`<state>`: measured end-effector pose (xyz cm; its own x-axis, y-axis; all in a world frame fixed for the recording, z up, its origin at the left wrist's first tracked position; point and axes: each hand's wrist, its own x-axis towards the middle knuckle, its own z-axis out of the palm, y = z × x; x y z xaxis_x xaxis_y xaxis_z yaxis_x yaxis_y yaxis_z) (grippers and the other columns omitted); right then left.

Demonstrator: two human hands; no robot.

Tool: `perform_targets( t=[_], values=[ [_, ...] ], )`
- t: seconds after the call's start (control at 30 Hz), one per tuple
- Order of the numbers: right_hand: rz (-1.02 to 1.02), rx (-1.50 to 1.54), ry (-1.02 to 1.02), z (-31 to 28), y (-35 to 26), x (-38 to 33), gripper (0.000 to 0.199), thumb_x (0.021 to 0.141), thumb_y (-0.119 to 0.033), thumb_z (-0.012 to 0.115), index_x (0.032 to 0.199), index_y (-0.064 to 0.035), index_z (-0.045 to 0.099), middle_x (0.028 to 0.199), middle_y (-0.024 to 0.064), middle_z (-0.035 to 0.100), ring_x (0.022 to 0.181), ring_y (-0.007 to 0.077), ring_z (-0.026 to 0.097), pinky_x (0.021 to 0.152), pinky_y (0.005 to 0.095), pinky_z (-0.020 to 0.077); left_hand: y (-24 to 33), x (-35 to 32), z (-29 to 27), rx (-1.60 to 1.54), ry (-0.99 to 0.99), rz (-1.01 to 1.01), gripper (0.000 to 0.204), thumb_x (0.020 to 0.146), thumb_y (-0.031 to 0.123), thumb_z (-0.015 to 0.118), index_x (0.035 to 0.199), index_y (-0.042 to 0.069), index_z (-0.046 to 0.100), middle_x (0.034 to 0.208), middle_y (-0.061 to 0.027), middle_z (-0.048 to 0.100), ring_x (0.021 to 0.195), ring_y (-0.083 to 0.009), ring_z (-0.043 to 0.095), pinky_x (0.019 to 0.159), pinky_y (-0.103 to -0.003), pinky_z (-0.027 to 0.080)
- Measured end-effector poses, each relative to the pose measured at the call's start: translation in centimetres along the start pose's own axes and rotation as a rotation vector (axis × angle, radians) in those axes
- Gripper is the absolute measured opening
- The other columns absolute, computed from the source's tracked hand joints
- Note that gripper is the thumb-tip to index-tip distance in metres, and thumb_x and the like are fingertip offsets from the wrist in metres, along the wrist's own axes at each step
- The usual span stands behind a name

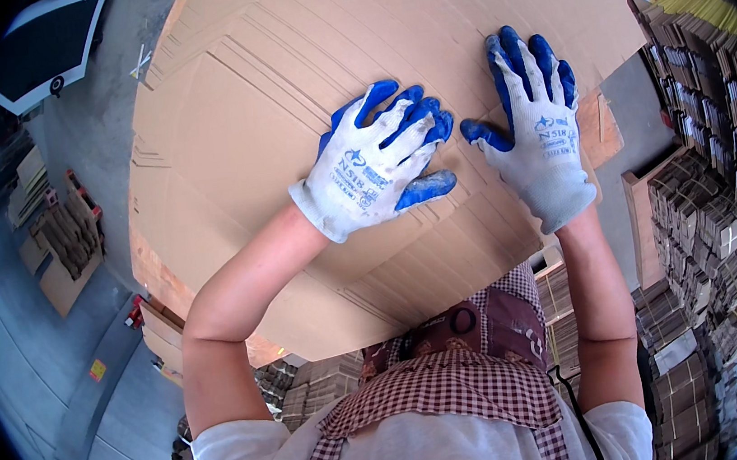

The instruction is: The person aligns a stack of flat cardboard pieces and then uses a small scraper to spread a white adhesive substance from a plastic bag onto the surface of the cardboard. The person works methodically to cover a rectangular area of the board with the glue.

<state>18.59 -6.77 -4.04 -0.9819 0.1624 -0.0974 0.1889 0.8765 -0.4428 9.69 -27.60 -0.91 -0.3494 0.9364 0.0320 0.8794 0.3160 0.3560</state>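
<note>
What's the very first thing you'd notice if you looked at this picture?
Two blue-and-white work gloves stand out in the middle: the left hand and the right hand press flat on a big stack of brown cardboard sheets that fills the upper half. On the right edge, bundles of folded cardboard are piled high, and below is a checked apron.

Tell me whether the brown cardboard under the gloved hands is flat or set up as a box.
Flat. The brown cardboard sheet lies unfolded on a stack, with the left hand and right hand pressed on it.
</note>
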Motion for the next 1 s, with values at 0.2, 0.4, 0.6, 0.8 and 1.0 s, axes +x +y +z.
perform_targets(
  t=[0.2,0.4,0.6,0.8,1.0],
  values=[
    [0.007,0.012,-0.008,0.2,0.0,0.1,0.087,0.082,-0.036,0.079,0.156,-0.0138,0.038,0.165,0.0065,0.031,0.153,0.0337,0.024,0.126,0.0516,0.0138,0.2,0.1,-0.5,0.001,-0.006,0.002,0.056,0.083,0.049,0.074,0.121,0.008,0.07,0.126,-0.0099,0.066,0.124,-0.0303,0.061,0.105,-0.049,0.045],
    [0.001,0.001,0.006,0.2,0.1,0.0,0.088,0.081,-0.036,0.08,0.156,-0.0145,0.039,0.165,0.0063,0.031,0.153,0.0335,0.025,0.126,0.0519,0.0148,0.2,0.0,-0.4,-0.007,-0.011,0.006,0.058,0.081,0.049,0.075,0.121,0.008,0.07,0.126,-0.0104,0.066,0.124,-0.0304,0.061,0.105,-0.049,0.045],
    [0.001,-0.001,0.009,0.3,0.1,0.0,0.087,0.082,-0.035,0.081,0.156,-0.0148,0.039,0.165,0.0061,0.032,0.153,0.0335,0.025,0.126,0.052,0.0152,0.3,-0.9,0.0,0.0,0.013,-0.015,0.059,0.08,0.049,0.075,0.122,0.008,0.069,0.127,-0.0104,0.065,0.124,-0.0306,0.06,0.105,-0.05,0.045],
    [-0.003,-0.011,0.019,0.2,0.2,0.0,0.085,0.083,-0.036,0.079,0.155,-0.013,0.04,0.164,0.0083,0.032,0.153,0.0341,0.024,0.126,0.051,0.0147,-0.2,-0.9,0.0,-0.025,0.079,0.041,0.057,0.078,0.047,0.076,0.12,0.009,0.07,0.125,-0.0098,0.067,0.122,-0.0315,0.062,0.107,-0.051,0.045],
    [0.004,0.08,0.02,-0.4,-1.7,-1.4,0.087,0.082,-0.039,0.079,0.154,-0.0092,0.04,0.163,0.013,0.033,0.152,0.0373,0.024,0.125,0.0528,0.0144,-2.1,-2.5,-2.9,0.034,0.001,0.02,0.048,0.084,0.043,0.069,0.118,0.01,0.072,0.126,-0.0078,0.069,0.124,-0.0313,0.061,0.11,-0.053,0.043]
  ],
)
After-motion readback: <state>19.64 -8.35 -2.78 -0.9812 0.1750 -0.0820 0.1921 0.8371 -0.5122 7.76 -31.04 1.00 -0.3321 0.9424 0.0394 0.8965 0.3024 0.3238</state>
